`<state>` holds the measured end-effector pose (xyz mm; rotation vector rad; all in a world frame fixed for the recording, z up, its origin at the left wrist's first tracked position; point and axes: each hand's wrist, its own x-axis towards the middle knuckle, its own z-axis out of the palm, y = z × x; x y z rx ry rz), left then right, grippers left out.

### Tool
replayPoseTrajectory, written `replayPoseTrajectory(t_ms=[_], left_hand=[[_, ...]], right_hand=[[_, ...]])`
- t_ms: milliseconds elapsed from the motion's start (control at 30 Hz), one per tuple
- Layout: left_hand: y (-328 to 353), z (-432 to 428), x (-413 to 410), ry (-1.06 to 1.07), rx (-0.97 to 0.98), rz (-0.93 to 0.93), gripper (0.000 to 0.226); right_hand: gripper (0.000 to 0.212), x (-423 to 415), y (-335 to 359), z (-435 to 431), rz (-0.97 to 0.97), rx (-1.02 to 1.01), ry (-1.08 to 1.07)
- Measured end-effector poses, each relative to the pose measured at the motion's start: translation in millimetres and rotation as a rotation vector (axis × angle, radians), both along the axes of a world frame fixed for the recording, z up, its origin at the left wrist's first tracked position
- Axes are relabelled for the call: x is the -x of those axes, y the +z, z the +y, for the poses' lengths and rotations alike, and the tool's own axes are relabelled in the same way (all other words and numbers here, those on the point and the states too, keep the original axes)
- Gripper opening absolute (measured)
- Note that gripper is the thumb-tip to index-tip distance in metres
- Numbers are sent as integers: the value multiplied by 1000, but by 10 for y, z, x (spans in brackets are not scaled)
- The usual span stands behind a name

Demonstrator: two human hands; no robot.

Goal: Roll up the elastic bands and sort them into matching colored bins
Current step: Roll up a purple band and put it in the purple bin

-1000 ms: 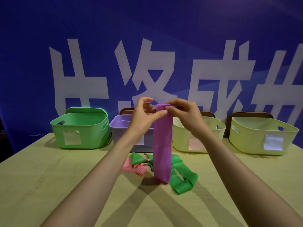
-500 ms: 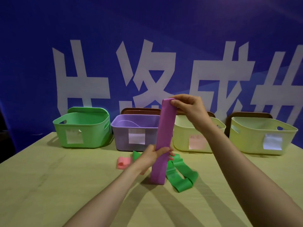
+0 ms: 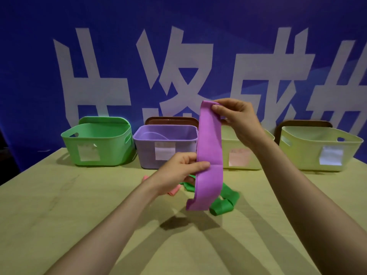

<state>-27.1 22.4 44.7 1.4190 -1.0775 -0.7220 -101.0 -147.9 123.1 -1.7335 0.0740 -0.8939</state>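
A purple elastic band [image 3: 209, 147] hangs upright above the table. My right hand [image 3: 236, 118] pinches its top end, and my left hand [image 3: 178, 171] grips it lower down, thumb across the front; the bottom end curls free just above the table. Behind it on the table lie a green band [image 3: 224, 203] and a pink band [image 3: 174, 190], both partly hidden by my left hand and the purple band. At the back stand a green bin [image 3: 97, 141], a purple bin [image 3: 164, 147], a pale yellow bin [image 3: 244, 155] with a pinkish label, and another pale yellow bin [image 3: 319, 147].
The bins line the far edge of the wooden table [image 3: 59, 205], against a blue banner with white characters. Brown lids or trays [image 3: 170, 121] lean behind the purple bin and the rightmost bin.
My left hand slid down from the band's top to its lower part and has lifted it slightly. The band's bottom end now curls up off the table. My right hand keeps the top end.
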Motion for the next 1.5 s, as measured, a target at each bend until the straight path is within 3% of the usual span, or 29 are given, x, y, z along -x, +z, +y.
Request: replayPoseTrajectory(t_ms=[133, 267, 333, 433, 500, 633, 700, 767, 967, 1167, 1333, 1500], left_hand=[[-268, 109, 187, -47, -43, 92, 19], [-835, 250, 256, -67, -282, 194, 12], [-1005, 276, 196, 7, -408, -17, 7], [-949, 227, 25, 265, -571, -557, 28], [-868, 134, -95, 383, -599, -614, 48], [-805, -114, -436, 409, -434, -263, 44], [-800, -206, -555, 320, -359, -54, 37], [-804, -268, -601, 210, -330, 38, 26], [-972, -382, -596, 153, -235, 206, 27], [-1196, -458, -580, 289, -73, 215, 19], [-1198, -436, -542, 353, -15, 299, 6], [-1169, -436, -484, 388, 6, 313, 10]], right_hand=[[9, -14, -332, 2, 137, -36, 62], [9, -66, -1109, 10, 354, -144, 139], [8, -66, -1476, 30, 451, -164, 135], [8, -82, -1750, 60, 487, -237, 68], [9, -117, -1782, 66, 470, -241, 30], [12, -192, -1732, 87, 434, -234, 31], [13, -225, -1710, 91, 423, -215, 29], [16, -254, -1712, 83, 413, -196, 3], [7, -284, -1821, -1, 388, -217, -34], [4, -286, -1881, -10, 391, -201, -30], [8, -253, -1873, -20, 384, -216, 57], [19, -222, -1852, -26, 330, -190, 102]])
